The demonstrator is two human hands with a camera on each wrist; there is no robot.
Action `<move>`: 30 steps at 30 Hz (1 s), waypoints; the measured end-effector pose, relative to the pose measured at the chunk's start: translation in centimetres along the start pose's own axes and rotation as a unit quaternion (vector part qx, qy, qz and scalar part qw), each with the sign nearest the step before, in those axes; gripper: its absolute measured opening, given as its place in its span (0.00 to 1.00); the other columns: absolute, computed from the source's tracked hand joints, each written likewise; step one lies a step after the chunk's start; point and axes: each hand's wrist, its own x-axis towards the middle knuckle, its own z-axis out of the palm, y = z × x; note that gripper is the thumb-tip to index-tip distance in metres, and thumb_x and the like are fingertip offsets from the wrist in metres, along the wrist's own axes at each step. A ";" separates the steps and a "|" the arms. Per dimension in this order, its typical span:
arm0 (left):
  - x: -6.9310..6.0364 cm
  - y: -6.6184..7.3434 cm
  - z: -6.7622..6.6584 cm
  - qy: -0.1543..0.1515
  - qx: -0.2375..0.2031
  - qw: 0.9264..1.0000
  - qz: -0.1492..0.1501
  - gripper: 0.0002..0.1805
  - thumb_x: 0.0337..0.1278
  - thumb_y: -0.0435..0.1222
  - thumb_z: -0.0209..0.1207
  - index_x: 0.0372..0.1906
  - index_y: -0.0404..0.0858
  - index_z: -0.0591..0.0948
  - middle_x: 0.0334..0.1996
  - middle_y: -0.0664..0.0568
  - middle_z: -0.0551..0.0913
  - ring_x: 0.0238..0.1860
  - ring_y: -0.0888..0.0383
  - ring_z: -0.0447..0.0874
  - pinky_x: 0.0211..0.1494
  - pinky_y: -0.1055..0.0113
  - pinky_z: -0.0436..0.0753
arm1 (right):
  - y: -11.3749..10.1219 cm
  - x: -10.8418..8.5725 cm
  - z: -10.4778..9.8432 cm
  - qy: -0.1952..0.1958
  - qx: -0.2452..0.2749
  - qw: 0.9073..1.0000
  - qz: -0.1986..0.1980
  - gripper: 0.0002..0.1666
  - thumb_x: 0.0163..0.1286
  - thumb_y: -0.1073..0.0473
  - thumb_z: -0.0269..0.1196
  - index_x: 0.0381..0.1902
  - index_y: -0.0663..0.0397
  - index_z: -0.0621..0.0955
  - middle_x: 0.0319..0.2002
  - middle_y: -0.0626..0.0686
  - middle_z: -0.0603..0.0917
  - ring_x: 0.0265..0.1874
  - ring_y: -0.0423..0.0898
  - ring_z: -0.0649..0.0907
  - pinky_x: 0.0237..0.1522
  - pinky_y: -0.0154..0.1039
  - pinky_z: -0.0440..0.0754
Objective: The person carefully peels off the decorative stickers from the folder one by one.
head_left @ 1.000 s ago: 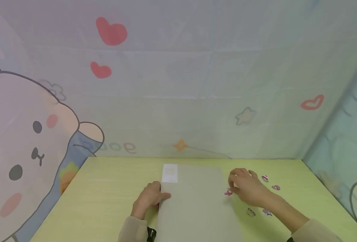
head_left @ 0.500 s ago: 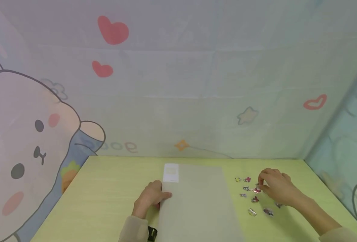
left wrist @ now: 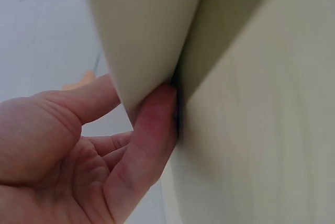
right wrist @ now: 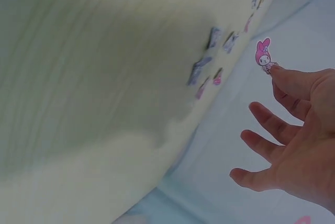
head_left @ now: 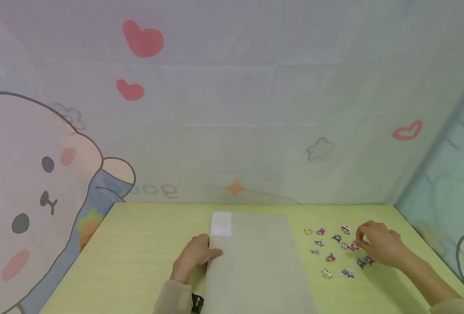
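My left hand (head_left: 195, 256) grips the left edge of a grey-beige board (head_left: 257, 266), thumb on top and fingers beneath; in the left wrist view the hand (left wrist: 89, 150) pinches the edge of the board (left wrist: 146, 25). Over the table's right side, my right hand (head_left: 386, 245) pinches a small sticker; the right wrist view shows this pink-hooded character sticker (right wrist: 263, 55) between thumb and forefinger, the other fingers of the hand (right wrist: 303, 145) spread. Several small stickers (head_left: 330, 257) lie scattered between the board and that hand.
A white label (head_left: 221, 223) sits at the board's upper left corner. The board lies on a yellow-green table (head_left: 145, 253). Behind the table hangs a printed cloth (head_left: 224, 96) with hearts and a large cartoon animal.
My right hand has moved right, away from the board's right edge, uncovering several stickers on the table. The sticker seen at its fingertips earlier was beside the board. My left hand stays in place.
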 end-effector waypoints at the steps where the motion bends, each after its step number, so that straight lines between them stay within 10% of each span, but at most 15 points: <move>1: 0.0 0.0 0.0 -0.001 -0.002 1.000 -0.001 0.20 0.58 0.41 0.67 0.37 0.26 0.76 0.24 0.43 0.80 0.17 0.53 0.81 0.31 0.59 0.79 | 0.2 -0.1 0.1 -0.004 0.000 1.000 0.004 0.12 0.63 0.60 0.68 0.26 0.44 0.75 0.44 0.61 0.81 0.41 0.66 0.77 0.31 0.66 0.70; 30: 0.1 -0.3 0.1 -0.002 -0.025 1.000 -0.001 0.18 0.58 0.39 0.67 0.38 0.27 0.75 0.26 0.43 0.80 0.18 0.52 0.82 0.28 0.61 0.79 | 3.1 1.0 2.5 -0.056 0.021 0.997 0.057 0.12 0.61 0.63 0.67 0.24 0.47 0.74 0.40 0.58 0.76 0.42 0.67 0.71 0.40 0.83 0.55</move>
